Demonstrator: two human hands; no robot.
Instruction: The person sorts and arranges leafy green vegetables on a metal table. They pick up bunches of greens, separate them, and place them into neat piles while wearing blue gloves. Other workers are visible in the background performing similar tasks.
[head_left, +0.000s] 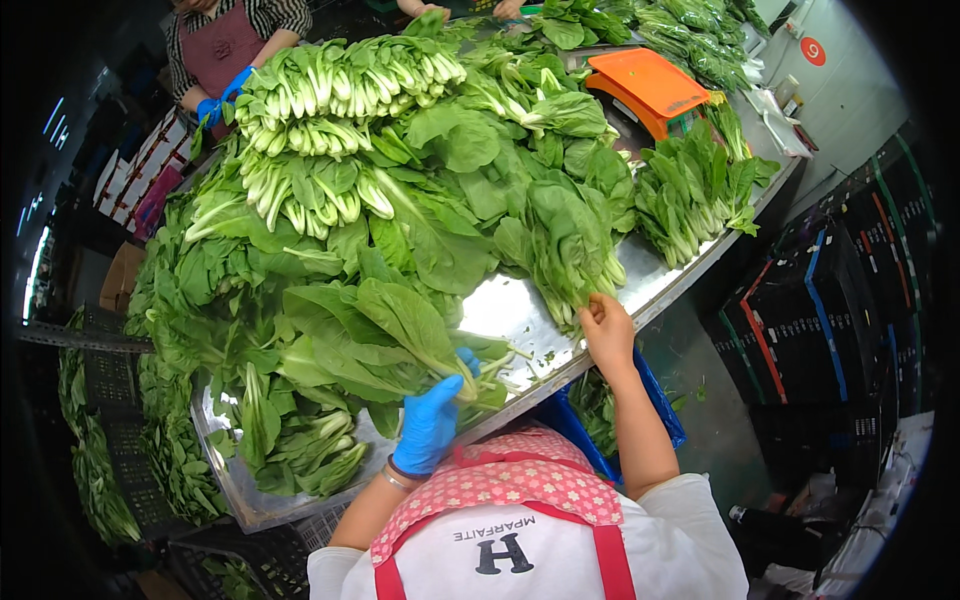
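Observation:
In a blue glove, my left hand (429, 424) grips the pale stem end of a leafy green (409, 326) above the near edge of the metal table (499, 307). Its broad leaves point away to the upper left. Bare, my right hand (606, 334) has its thumb and fingers pinched together at the stem ends of a bunch of greens (570, 240). Whether it holds a stem or a scrap there is too small to tell. Trimmed stems and leaf bits (517, 367) lie on the metal between my hands.
Stacked bok choy (352, 82) rises at the far side. An orange scale (652, 82) stands at right, beside another bunch of greens (686, 195). Below the table edge is a blue-lined bin (660, 405) with leaves. Black crates (810, 315) stand right. A co-worker's gloved hands (225, 97) are across.

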